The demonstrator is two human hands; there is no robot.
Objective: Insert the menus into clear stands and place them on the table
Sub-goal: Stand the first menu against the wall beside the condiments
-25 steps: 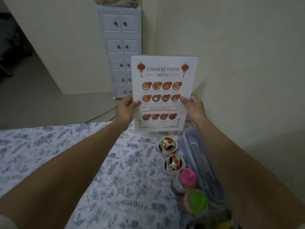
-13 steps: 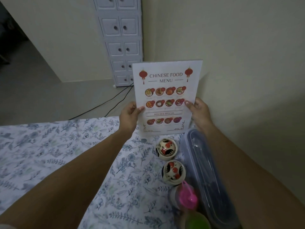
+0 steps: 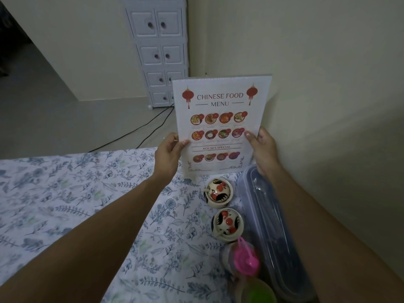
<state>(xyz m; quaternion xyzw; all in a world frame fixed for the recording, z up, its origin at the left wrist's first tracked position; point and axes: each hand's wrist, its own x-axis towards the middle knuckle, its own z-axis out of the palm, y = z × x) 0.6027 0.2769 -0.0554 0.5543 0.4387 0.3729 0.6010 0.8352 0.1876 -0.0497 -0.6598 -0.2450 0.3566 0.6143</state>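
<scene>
A white "Chinese Food Menu" sheet in a clear stand [image 3: 220, 106] is held upright at the far right corner of the table, close to the wall. A glossy clear edge shows along its top. My left hand [image 3: 169, 150] grips its left edge at mid-height, thumb on the front. On the opposite edge, my right hand [image 3: 263, 147] holds it the same way. The stand's bottom edge sits at or just above the floral tablecloth [image 3: 76, 204]; I cannot tell if it touches.
Two painted ceramic condiment pots [image 3: 218, 191] [image 3: 227, 224] stand in front of the menu. A clear lidded cutlery box [image 3: 269, 226] lies along the wall. Pink-capped [image 3: 242, 256] and green-capped [image 3: 258, 291] bottles stand nearer. A white drawer cabinet [image 3: 160, 51] and a floor cable [image 3: 140, 132] lie beyond the table.
The menu and both hands have come lower in view, toward the table's far corner, as the camera tilted down. The grip is unchanged.
</scene>
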